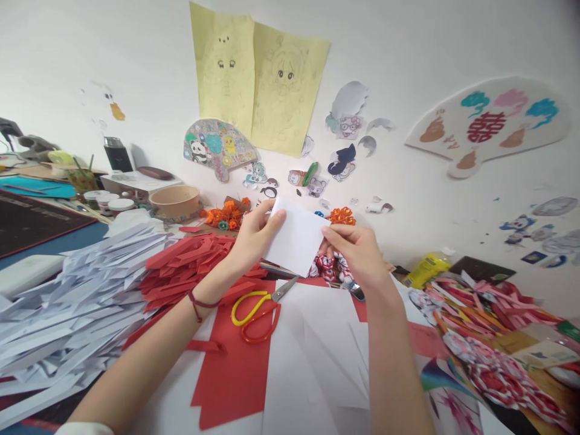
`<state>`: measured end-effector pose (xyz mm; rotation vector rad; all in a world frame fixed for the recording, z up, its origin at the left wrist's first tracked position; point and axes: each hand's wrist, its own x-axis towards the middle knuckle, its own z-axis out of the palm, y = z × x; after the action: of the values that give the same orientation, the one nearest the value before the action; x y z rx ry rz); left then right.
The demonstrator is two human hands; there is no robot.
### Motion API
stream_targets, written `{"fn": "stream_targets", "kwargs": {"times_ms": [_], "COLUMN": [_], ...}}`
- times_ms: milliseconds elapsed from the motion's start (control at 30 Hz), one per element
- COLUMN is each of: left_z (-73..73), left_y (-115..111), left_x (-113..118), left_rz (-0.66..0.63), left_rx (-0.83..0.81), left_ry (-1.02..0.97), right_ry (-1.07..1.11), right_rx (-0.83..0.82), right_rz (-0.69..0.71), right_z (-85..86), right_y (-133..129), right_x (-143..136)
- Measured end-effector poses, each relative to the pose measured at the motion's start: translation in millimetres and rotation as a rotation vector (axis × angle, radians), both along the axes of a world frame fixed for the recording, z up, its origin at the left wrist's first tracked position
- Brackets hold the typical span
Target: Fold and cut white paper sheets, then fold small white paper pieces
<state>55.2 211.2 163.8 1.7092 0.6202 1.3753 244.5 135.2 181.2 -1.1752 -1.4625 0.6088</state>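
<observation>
Red sheet (235,368) at 6 o'clock; white paper (296,241) is pinched by left hand (256,235) and right hand (357,251); red character on fan (487,124) at 2 o'clock

White paper piece (296,240) is up off the table, held in the air at the centre of the view, a plain, blank sheet that looks folded into a rough rectangle, tilted with its lower corner pointing to about 6 o'clock. Its 9 o'clock edge is pinched by the left hand (254,237), its 3 o'clock edge by the right hand (357,254). It is flat and uncreased on the face that shows.
</observation>
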Motion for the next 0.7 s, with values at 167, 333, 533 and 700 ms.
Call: {"fn": "stream_targets", "kwargs": {"times_ms": [167, 333, 533, 700], "left_z": [-1.0, 2.7, 1.7, 1.0], "left_y": [1, 0, 8, 9], "left_x": [0, -4, -10, -12], "left_rz": [-0.016, -0.169, -0.257, -0.243], "left_rx": [0.006, -0.095, -0.248, -0.270], "left_ry": [0.001, -0.005, 0.177, 0.142], "right_ry": [-0.020, -0.043, -0.064, -0.060], "right_rx": [0.055, 0.104, 0.133, 0.122], "right_rz": [-0.065, -0.111, -0.143, -0.150], "right_z": [-0.8, -1.2, -3.6, -3.5], "right_y": [1, -1, 0, 2], "right_x": [-1, -1, -1, -3]}}
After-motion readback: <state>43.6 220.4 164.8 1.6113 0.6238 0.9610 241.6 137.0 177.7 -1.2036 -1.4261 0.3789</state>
